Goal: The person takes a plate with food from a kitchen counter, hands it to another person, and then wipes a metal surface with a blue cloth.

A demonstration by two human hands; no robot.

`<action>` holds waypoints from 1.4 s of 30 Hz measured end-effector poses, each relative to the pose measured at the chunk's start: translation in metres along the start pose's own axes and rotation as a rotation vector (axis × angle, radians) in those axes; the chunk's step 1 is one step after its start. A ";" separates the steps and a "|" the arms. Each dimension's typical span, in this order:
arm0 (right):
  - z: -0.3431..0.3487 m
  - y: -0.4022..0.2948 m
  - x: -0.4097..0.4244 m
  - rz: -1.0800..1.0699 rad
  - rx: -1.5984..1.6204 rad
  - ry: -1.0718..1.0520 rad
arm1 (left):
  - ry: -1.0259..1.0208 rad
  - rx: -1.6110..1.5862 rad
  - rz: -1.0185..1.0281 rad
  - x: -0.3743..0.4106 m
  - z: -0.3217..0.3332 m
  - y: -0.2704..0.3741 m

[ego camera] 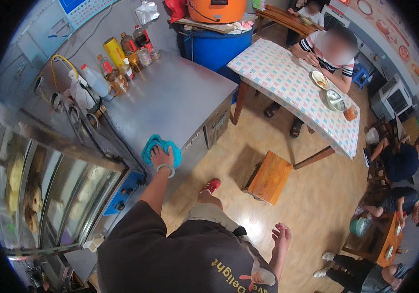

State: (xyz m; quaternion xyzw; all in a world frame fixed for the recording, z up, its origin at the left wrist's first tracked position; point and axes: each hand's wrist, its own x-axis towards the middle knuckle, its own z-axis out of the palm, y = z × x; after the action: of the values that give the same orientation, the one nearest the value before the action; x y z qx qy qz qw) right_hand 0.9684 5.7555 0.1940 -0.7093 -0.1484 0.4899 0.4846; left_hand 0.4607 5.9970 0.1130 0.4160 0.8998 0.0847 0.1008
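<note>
My left hand (pixel 162 155) presses down on a bunched teal cloth (pixel 151 141), fingers spread over it. The cloth lies at the near corner of a stainless steel counter (pixel 165 95). A pale bracelet (pixel 165 169) circles that wrist. Off to my right side, my right hand (pixel 282 236) hangs over the floor with its fingers loosely bent and holds nothing. Along the counter's wall side stand several sauce bottles (pixel 129 42), a yellow cylinder (pixel 114 51), a red-capped bottle (pixel 94 81) and small jars (pixel 135 62).
Left of me stands a glass-fronted food cabinet (pixel 61 190) with a blue control panel (pixel 121 194). A wooden stool (pixel 271 177) is on the floor ahead-right. Beyond it, a person (pixel 328 55) sits at a checked table (pixel 268 69) with bowls. A blue barrel (pixel 216 51) adjoins the counter. More people sit at right.
</note>
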 end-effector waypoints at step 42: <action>0.197 -0.036 0.072 -0.060 -0.375 0.117 | -0.340 -0.061 1.354 0.161 -0.023 0.193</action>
State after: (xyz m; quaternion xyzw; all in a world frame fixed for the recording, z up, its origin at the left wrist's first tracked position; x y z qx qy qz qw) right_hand 0.8469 5.9289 0.1747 -0.8095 -0.2298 0.3971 0.3662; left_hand 0.4943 6.2424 0.1629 0.8897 0.4115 0.0879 0.1768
